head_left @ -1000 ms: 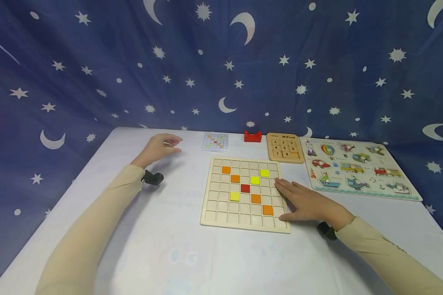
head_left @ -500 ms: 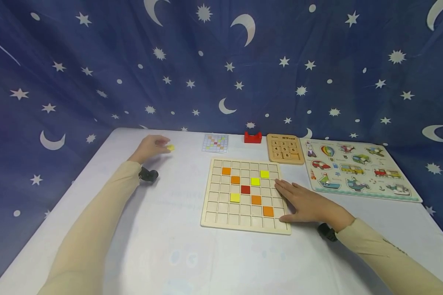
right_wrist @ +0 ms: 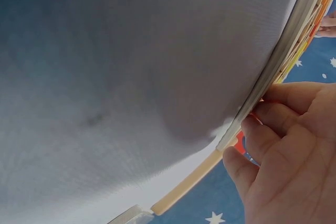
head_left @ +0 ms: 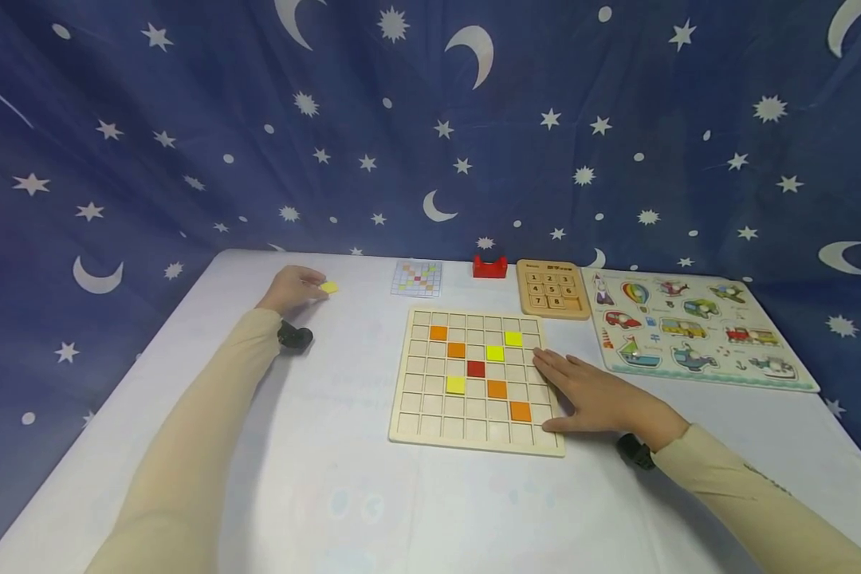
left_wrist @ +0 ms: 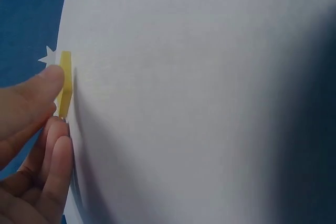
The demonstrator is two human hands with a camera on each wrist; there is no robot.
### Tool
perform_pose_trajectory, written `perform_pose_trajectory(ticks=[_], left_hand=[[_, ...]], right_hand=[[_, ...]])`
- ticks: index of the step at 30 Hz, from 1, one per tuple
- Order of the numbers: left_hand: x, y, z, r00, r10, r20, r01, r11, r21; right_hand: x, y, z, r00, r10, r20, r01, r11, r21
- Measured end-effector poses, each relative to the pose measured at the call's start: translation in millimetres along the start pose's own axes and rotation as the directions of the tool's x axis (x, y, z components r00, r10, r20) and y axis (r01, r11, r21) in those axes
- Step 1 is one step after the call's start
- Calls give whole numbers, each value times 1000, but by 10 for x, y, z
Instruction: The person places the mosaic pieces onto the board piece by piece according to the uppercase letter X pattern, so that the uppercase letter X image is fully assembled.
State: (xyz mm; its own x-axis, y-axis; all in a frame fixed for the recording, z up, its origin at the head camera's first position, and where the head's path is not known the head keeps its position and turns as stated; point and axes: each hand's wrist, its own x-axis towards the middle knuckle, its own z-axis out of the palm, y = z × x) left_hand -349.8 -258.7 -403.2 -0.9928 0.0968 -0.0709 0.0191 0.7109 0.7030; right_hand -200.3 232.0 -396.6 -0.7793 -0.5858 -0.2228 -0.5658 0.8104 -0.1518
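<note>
In the head view my left hand [head_left: 290, 289] is over the table's far left part and pinches a small yellow square tile [head_left: 330, 287]. Thumb and fingers hold that tile by its edges in the left wrist view, where it shows nearly side-on. A pale wooden grid board [head_left: 416, 399] lies in the middle of the table. It carries several orange tiles, yellow tiles and one red tile [head_left: 476, 369], set along crossing diagonals. My right hand [head_left: 591, 395] rests on the board's right edge with fingers extended; in the right wrist view its fingertips lie along that edge.
Behind the board lies a pattern card [head_left: 417, 279] with a coloured X. Beside it are a red holder [head_left: 489, 267] and a wooden number puzzle [head_left: 552, 288]. A vehicle picture puzzle [head_left: 696, 331] lies at right. A starry blue cloth [head_left: 373, 96] hangs behind.
My left hand has moved a little left and lower, and the yellow tile now shows at its fingertips. My right hand and the board stay where they were.
</note>
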Motion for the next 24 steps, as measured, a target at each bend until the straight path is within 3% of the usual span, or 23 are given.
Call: perform_pose_trajectory(ticks=[7,19,24], left_hand=[[42,41,54,999,-49,0,49,997,54],[38,26,45,998,-12,62,8,999,54],[31,20,58,998,-4,56,1,999,51]], right_hand=[[1,3,-1,1000,0,2,0,1000,2],[-1,2,-14,1000,12,15,-12,1000,-2],[-2,-7,-16,1000,11,16,-11,1000,1]])
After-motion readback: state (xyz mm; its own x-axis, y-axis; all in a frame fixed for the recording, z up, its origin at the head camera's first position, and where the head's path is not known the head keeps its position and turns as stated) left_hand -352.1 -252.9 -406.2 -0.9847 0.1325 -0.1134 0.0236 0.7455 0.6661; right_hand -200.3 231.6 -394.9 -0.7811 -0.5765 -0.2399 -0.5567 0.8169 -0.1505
